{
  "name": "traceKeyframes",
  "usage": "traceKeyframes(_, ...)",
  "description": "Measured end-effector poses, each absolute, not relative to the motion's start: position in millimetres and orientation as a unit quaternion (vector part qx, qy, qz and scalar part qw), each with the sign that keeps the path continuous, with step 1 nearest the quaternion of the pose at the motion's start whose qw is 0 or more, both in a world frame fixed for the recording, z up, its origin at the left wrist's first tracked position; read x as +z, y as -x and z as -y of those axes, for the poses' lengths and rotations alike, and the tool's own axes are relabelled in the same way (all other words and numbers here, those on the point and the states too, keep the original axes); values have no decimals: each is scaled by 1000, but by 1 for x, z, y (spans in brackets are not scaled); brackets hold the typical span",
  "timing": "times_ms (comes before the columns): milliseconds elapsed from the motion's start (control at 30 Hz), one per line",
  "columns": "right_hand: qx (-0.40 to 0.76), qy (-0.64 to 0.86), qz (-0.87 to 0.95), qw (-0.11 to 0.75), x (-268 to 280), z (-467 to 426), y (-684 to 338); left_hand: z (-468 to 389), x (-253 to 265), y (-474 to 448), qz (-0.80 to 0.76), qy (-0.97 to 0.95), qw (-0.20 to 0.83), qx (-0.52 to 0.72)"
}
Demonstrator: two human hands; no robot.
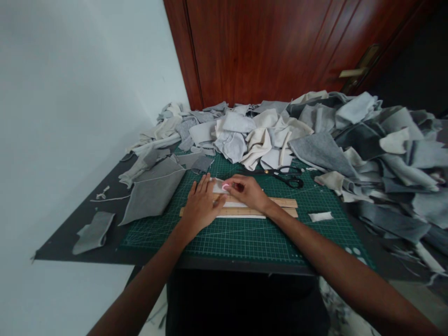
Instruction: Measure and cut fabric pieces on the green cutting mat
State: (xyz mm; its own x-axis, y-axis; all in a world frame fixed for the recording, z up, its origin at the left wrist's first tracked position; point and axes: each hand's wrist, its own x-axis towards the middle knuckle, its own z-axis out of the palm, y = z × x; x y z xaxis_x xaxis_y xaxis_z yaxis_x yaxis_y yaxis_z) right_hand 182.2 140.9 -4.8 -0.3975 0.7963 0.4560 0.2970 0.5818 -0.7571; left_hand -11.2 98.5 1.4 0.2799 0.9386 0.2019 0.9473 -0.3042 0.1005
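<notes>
A piece of white fabric (234, 204) lies on the green cutting mat (241, 238), partly under two wooden rulers. My left hand (203, 200) is flat, fingers stretched out, pressing on the left part of the upper ruler (283, 202) and the fabric. The lower ruler (245, 212) runs parallel, closer to me. Between the thumb and fingers of my right hand (247, 190) is a small pink piece of tailor's chalk (226, 186), held at the fabric just beyond the upper ruler. Its tip is too small to make out. Black scissors (280, 172) rest behind my right hand.
Heaped grey and white fabric scraps (238, 135) line the back of the table and spread down the right side (388, 149). A large grey piece (152, 189) and a small folded one (94, 232) are at left. One white scrap (321, 216) lies right of the rulers.
</notes>
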Motion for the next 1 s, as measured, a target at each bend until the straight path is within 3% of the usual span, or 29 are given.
traceKeyframes(633, 266, 374, 812, 361, -3, -145, -170, -96, 9, 11, 593, 798, -17, -100)
traceKeyframes(1000, 289, 386, 848, 219, 32, -160, -162, -99, 10, 13, 588, 804, -10, -83)
